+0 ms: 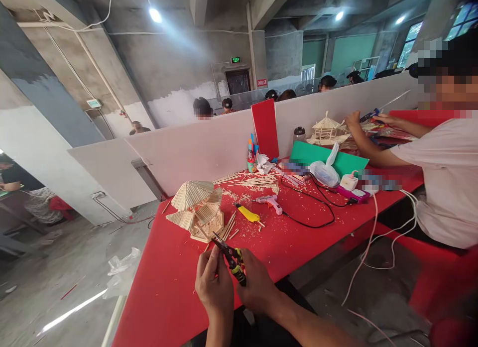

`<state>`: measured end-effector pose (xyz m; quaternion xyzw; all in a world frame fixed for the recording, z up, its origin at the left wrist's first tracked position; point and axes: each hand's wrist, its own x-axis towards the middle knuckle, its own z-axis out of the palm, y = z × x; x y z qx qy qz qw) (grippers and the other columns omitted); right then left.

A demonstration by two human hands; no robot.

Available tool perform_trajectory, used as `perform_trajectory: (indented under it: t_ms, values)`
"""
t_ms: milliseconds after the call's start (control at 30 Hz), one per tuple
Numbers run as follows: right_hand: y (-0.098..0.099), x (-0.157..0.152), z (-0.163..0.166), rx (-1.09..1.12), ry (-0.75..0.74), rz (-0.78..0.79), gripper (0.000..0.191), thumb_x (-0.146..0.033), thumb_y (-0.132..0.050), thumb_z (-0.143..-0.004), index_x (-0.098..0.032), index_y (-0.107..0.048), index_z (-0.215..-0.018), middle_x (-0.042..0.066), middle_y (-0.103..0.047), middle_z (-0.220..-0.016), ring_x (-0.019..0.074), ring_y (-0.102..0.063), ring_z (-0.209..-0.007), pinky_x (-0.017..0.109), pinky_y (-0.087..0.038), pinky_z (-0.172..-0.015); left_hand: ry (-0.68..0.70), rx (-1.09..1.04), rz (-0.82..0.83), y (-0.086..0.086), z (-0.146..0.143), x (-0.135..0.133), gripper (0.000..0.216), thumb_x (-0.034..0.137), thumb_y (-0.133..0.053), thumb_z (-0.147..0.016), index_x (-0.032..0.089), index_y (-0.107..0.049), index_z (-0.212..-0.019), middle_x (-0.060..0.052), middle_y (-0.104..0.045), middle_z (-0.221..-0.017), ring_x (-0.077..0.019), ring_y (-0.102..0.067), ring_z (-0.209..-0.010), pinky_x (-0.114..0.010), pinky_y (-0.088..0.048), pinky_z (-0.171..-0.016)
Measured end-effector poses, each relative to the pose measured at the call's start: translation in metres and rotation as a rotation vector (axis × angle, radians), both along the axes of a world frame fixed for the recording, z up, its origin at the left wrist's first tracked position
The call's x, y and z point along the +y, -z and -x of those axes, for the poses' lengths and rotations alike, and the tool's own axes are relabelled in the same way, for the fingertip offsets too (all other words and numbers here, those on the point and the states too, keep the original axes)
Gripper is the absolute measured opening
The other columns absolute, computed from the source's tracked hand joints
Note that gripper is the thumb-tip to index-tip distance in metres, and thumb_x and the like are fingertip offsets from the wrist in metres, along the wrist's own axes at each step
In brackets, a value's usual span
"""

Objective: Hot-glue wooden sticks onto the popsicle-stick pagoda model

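Note:
My right hand (257, 285) is wrapped round the handles of black and yellow-green pliers (232, 257). Their jaws point up and left, right by the fingertips of my left hand (214, 282). Those fingers are pinched together, and a thin wooden stick (206, 247) seems to poke out from them, mostly hidden. Just beyond my hands stands a small pavilion model (197, 202) made of thin sticks, with a slatted roof and an octagonal base. Loose sticks (228, 227) lie against its right side.
On the red table (164, 277) lie a yellow utility knife (248, 213), a pink glue gun (271, 202) with a black cord, and more sticks (257, 180) among shavings. A green board (328, 160) and power strip (353, 191) are farther right. A co-worker (440, 163) sits at the right.

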<state>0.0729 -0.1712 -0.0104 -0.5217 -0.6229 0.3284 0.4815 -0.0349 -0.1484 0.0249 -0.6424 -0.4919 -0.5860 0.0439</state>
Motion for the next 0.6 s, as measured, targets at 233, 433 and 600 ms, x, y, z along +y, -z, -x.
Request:
perform_trajectory:
  t_ms: [233,433,600]
  values:
    - [-0.013,0.0,-0.001,0.031,-0.034,0.023,0.051,-0.003,-0.047,-0.059,-0.022,-0.048,-0.106,0.002,-0.055,-0.1,0.0176,-0.054,-0.09,0.027,-0.04,-0.073,0.084,-0.007,-0.001,-0.017,-0.001,0.003,0.018,0.017,-0.056,-0.085,0.019,-0.074,-0.089,0.0,-0.065,-0.074,-0.0075,-0.059,-0.06,-0.016,-0.044,-0.054]
    - [-0.021,-0.005,0.003,0.056,-0.018,0.026,0.045,-0.007,-0.051,-0.062,-0.021,-0.048,-0.105,0.003,-0.057,-0.1,0.0181,-0.055,-0.091,0.027,-0.042,-0.072,0.091,0.013,0.012,-0.019,-0.001,0.001,0.021,0.018,-0.055,-0.086,0.02,-0.075,-0.09,-0.001,-0.065,-0.074,-0.008,-0.059,-0.06,-0.017,-0.044,-0.055]
    - [-0.015,-0.007,0.007,0.113,-0.024,0.07,0.041,-0.011,-0.056,-0.064,-0.023,-0.046,-0.102,0.0,-0.059,-0.094,0.0164,-0.058,-0.082,0.025,-0.042,-0.067,0.05,0.031,0.011,-0.016,-0.001,-0.001,0.021,0.019,-0.055,-0.087,0.019,-0.075,-0.091,-0.001,-0.064,-0.073,-0.0081,-0.058,-0.059,-0.017,-0.044,-0.054]
